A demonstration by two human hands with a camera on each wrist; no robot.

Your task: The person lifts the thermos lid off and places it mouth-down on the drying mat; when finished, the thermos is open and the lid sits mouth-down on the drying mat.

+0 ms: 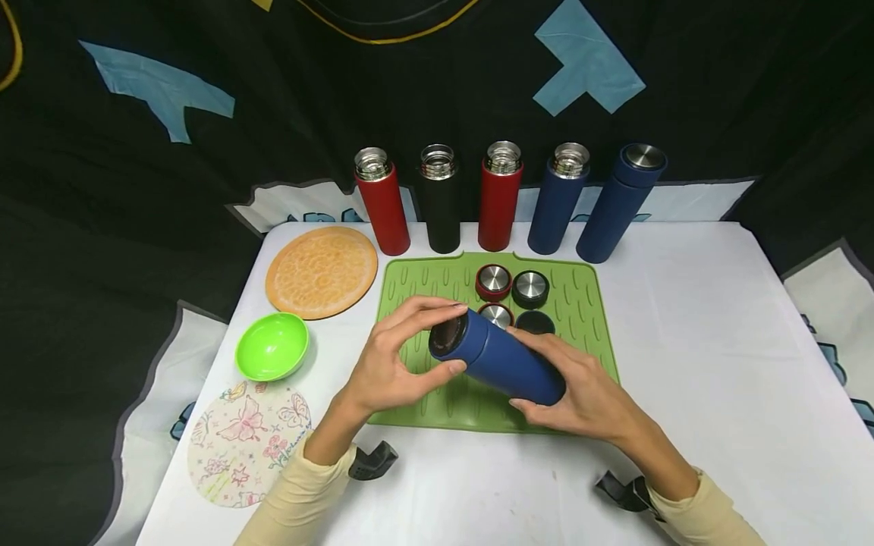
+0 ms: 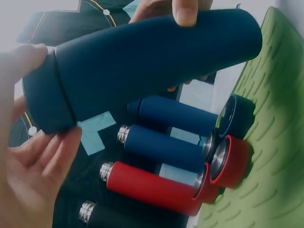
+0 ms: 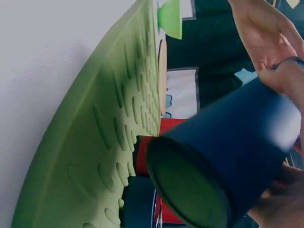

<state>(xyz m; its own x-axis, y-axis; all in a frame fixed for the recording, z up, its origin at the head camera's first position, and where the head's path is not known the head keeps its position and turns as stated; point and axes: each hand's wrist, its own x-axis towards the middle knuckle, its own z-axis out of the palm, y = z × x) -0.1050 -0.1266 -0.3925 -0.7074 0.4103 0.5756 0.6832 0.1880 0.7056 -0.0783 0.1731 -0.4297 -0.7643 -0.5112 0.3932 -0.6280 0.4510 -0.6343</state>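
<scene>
Holding a blue bottle [image 1: 515, 365] tilted in the air over a green mat [image 1: 437, 415], I have both hands gripping it, one near each end. My left hand [image 1: 399, 356] curls thumb and fingers around the cap [image 1: 471, 337], which sits on the bottle with a thin seam below it. My right hand [image 1: 580, 383] wraps the body near the base, with the thumb on one side and fingers on the other.

Just beyond the bottle, four lids lie grouped on the mat: a red lid [image 1: 493, 280], a second red lid [image 1: 496, 313] partly hidden, a black lid [image 1: 530, 288] and a dark lid [image 1: 536, 322].

Behind the mat, five more bottles [image 1: 501, 205] stand upright in a row on the white bench [image 1: 696, 326]; only the rightmost is capped. Left of the mat are an orange round board [image 1: 321, 273], a green bowl [image 1: 272, 346] and a butterfly-patterned round placemat [image 1: 235, 447].
</scene>
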